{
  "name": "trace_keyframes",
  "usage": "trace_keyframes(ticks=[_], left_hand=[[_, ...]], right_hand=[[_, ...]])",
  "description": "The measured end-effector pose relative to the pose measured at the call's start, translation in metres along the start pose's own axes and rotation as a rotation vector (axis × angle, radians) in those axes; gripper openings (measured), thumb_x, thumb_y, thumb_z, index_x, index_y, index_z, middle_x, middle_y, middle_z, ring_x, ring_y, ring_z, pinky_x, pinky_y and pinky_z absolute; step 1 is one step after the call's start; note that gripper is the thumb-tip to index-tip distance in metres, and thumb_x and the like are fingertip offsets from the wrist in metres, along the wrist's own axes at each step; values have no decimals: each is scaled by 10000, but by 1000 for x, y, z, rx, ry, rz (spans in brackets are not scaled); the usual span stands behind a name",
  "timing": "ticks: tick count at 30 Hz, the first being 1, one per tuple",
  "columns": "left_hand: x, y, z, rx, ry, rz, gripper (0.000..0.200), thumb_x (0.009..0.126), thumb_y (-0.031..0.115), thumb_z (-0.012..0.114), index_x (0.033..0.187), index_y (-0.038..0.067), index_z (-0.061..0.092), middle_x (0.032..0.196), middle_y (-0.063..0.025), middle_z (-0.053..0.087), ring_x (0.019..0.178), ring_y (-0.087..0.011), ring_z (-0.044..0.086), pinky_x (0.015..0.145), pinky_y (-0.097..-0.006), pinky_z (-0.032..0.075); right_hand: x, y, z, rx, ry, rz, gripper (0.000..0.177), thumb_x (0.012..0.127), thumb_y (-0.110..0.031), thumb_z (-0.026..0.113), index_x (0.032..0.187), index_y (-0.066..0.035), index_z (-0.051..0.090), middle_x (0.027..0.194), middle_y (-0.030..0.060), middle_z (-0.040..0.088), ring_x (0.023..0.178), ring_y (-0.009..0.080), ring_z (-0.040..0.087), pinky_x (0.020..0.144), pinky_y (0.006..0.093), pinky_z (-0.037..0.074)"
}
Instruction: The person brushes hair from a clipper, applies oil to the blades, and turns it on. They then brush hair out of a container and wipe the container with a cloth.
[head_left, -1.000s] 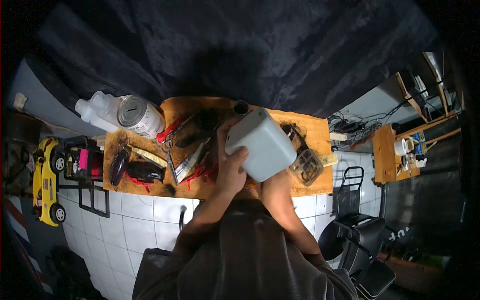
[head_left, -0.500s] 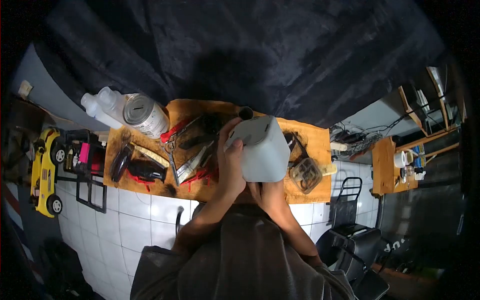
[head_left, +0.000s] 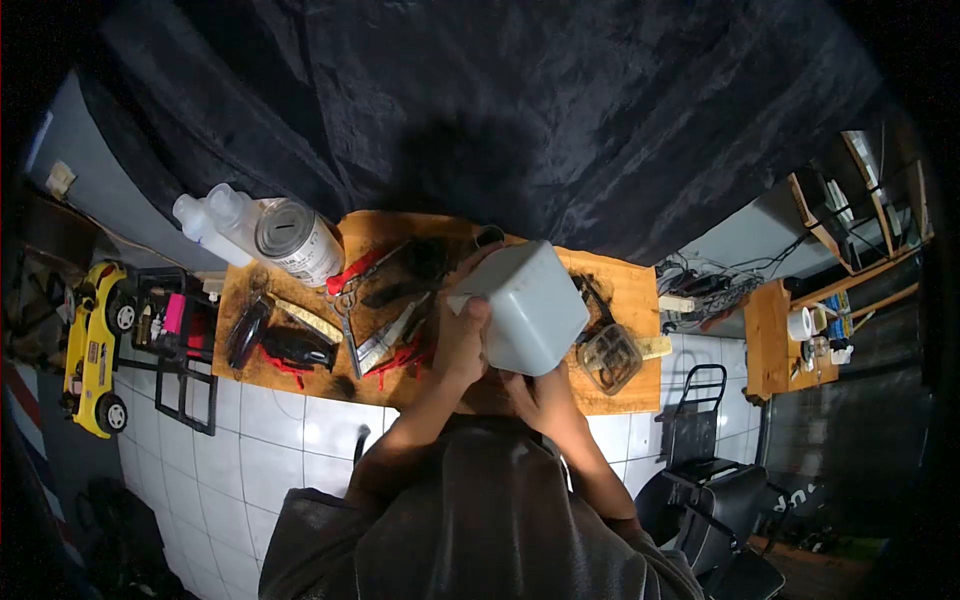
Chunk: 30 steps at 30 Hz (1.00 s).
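A light grey box-like container (head_left: 535,308) with rounded corners is held tilted above the wooden table (head_left: 635,290). My left hand (head_left: 464,335) grips its left side, thumb on the near face. Under its lower edge, my right hand (head_left: 540,395) supports it, with the fingers partly hidden. Left of the container lie scissors with red parts (head_left: 350,272), a brush (head_left: 385,338), red clips (head_left: 400,362) and black clippers (head_left: 298,345). A clear box with small parts (head_left: 610,358) sits on its right.
A metal can (head_left: 298,243) and white bottles (head_left: 215,222) stand at the back left. Dark cloth (head_left: 480,90) hangs behind the table. A yellow toy car (head_left: 97,350) is at far left, a black chair (head_left: 715,500) at lower right.
The container has turned and tilted in my hands, so its lidded end no longer shows and a smooth side faces up. Both hands still hold it. The view has shifted slightly.
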<state>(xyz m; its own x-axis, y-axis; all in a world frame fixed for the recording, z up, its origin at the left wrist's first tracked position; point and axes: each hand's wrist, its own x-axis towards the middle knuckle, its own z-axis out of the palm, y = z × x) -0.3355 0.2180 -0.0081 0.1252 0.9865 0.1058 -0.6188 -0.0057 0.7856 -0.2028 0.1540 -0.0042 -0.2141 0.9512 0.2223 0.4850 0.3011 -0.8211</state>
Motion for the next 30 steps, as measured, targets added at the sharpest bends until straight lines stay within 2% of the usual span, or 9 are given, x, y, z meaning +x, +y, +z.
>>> trace_keyframes(ticks=[4,10,13,16,18,21,25,27,30], left_hand=[[3,-9,-3,-68,-61,107,1091,591,683,757,1351,5,366,1237,-98,504,1137,-173,512,940,-319,443],[-3,-12,0,-83,5,80,1108,541,695,766,1325,17,377,1251,-111,493,1148,-192,512,943,-324,447],[-2,-8,-1,-110,13,48,1097,533,690,768,1306,15,381,1248,-121,504,1159,-199,510,958,-333,445],[0,-14,-3,-139,-41,104,1065,564,694,740,1293,7,378,1239,-130,516,1161,-210,512,971,-346,444],[0,-15,-2,-160,-47,112,1048,595,698,715,1298,2,371,1246,-135,512,1167,-215,505,983,-353,432],[-1,-17,-1,-79,-38,99,1045,641,700,678,1338,0,336,1280,-143,481,1192,-219,473,1007,-359,389],[-4,-16,-7,231,-82,164,986,764,585,677,1429,32,203,1317,-145,428,1223,-218,416,1041,-365,307],[-10,-1,8,150,-9,68,920,789,486,698,1425,46,200,1294,-138,430,1212,-216,418,1039,-370,307],[-12,-6,7,92,-48,46,854,769,352,752,1386,64,236,1251,-128,431,1184,-212,426,1032,-377,314]], right_hand=[[-5,19,-4,280,0,-9,336,796,-27,582,1126,35,574,1063,232,612,1015,372,589,892,389,437],[-5,12,3,-254,31,38,314,794,-24,559,1101,36,591,1090,216,608,1051,318,586,885,382,443],[-1,-1,7,-174,79,-198,301,810,-49,548,1094,47,576,1033,177,627,975,314,605,845,415,463],[-4,11,7,107,80,-127,282,812,-39,503,1071,50,569,923,131,627,814,271,615,713,376,482],[-18,30,-3,440,-78,230,446,707,22,488,1148,59,539,1096,218,574,1042,336,544,895,392,408],[-26,27,-6,506,-110,279,630,613,15,511,1239,73,467,1260,297,471,1230,413,427,1027,410,325],[-7,5,-3,-247,91,-130,649,619,-265,711,1190,-7,544,1026,190,614,935,360,598,783,428,474],[-5,-2,-5,-312,14,48,752,508,-250,822,1191,-53,575,1153,218,572,1077,412,540,897,471,443],[-2,2,-4,-332,116,49,754,489,-302,839,1163,-68,595,1109,193,603,996,397,586,829,461,480]])
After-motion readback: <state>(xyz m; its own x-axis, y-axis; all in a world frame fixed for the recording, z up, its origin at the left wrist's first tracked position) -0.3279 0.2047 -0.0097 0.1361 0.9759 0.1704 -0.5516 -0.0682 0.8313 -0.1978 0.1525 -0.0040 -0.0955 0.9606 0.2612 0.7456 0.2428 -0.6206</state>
